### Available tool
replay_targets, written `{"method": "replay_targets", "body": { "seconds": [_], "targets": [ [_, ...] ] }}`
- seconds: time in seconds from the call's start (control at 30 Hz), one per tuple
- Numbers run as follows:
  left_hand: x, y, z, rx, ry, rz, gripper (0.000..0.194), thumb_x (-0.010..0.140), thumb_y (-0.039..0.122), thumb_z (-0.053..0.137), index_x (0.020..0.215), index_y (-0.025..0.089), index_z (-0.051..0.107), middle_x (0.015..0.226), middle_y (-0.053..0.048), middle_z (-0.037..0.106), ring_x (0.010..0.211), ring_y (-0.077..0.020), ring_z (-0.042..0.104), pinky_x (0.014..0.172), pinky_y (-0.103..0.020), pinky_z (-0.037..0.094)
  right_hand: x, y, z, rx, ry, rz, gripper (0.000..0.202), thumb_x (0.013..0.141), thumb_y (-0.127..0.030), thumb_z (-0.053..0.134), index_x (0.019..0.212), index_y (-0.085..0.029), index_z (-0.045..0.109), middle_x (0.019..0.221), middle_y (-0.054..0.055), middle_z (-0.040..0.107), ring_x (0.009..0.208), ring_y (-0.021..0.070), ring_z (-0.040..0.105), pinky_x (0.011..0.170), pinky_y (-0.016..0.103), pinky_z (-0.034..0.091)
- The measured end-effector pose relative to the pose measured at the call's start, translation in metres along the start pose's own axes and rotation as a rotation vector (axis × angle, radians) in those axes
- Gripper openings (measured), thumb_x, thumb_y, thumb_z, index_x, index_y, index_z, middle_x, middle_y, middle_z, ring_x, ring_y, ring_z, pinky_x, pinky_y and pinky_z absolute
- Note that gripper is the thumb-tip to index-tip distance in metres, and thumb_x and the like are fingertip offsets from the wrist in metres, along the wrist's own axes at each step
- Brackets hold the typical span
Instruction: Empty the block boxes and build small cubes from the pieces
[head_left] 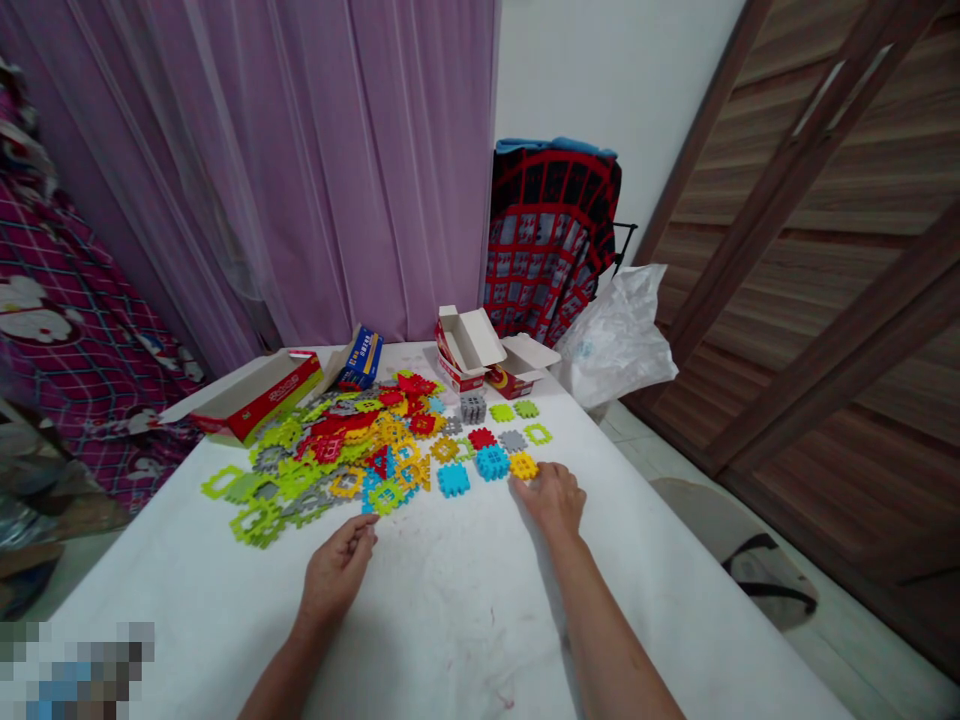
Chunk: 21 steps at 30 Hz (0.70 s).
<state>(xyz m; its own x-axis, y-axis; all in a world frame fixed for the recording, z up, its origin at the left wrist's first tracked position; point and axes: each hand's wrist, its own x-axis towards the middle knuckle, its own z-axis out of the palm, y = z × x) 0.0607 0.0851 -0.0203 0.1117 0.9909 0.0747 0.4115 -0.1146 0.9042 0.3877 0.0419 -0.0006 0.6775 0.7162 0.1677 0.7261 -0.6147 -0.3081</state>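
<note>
A heap of flat toothed plastic pieces (pixel 330 445) in green, red, yellow, grey and blue covers the left and middle of the white table. My left hand (pixel 341 565) is at the heap's near edge, its fingers curled together; what they hold, if anything, is hidden. My right hand (pixel 555 495) has its fingertips at a yellow piece (pixel 523 466) on the table. Left of that lie a blue piece (pixel 493 462) and another blue piece (pixel 454 480). Behind them are a red piece (pixel 481 438), a grey piece (pixel 512 440), green pieces and a grey cube (pixel 473 408).
Open boxes stand behind the pieces: a red one (pixel 281 395) at left, a blue one (pixel 361 358) and two red ones (pixel 463 380) near the back edge. A white plastic bag (pixel 619 340) sits beyond the table's right edge (pixel 667 500).
</note>
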Motion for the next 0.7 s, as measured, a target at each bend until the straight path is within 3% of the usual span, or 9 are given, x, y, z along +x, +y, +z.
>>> {"method": "replay_targets", "body": {
  "seconds": [0.27,0.5,0.7],
  "targets": [
    [0.003,-0.009,0.0,0.039,-0.007,0.011,0.049,0.074,0.061,0.054,0.099,0.022,0.069,0.073,-0.001,0.071,0.072,-0.0191,0.068,0.066,-0.028,0.055,-0.001,-0.003,0.0,-0.02,0.004,0.032,0.045,0.083,-0.048,0.057,0.11,-0.014,0.066,0.121,0.015,0.061,0.112,0.0289,0.053,0.087,0.039,0.038],
    [0.001,0.004,-0.002,0.045,-0.003,0.011,0.047,0.072,0.06,0.053,0.095,0.022,0.069,0.068,0.0,0.069,0.064,-0.0178,0.066,0.061,-0.028,0.054,0.0,-0.003,0.001,-0.014,0.01,0.036,0.045,0.082,-0.049,0.058,0.111,-0.015,0.066,0.122,0.014,0.061,0.112,0.0285,0.052,0.087,0.039,0.037],
    [0.001,0.001,-0.001,0.042,0.005,0.028,0.047,0.073,0.059,0.053,0.096,0.021,0.069,0.069,-0.001,0.069,0.063,-0.0176,0.066,0.061,-0.028,0.054,0.005,0.003,0.003,-0.025,-0.005,0.029,0.043,0.082,-0.044,0.058,0.111,-0.013,0.065,0.121,0.014,0.062,0.112,0.0284,0.054,0.087,0.038,0.039]
  ]
}}
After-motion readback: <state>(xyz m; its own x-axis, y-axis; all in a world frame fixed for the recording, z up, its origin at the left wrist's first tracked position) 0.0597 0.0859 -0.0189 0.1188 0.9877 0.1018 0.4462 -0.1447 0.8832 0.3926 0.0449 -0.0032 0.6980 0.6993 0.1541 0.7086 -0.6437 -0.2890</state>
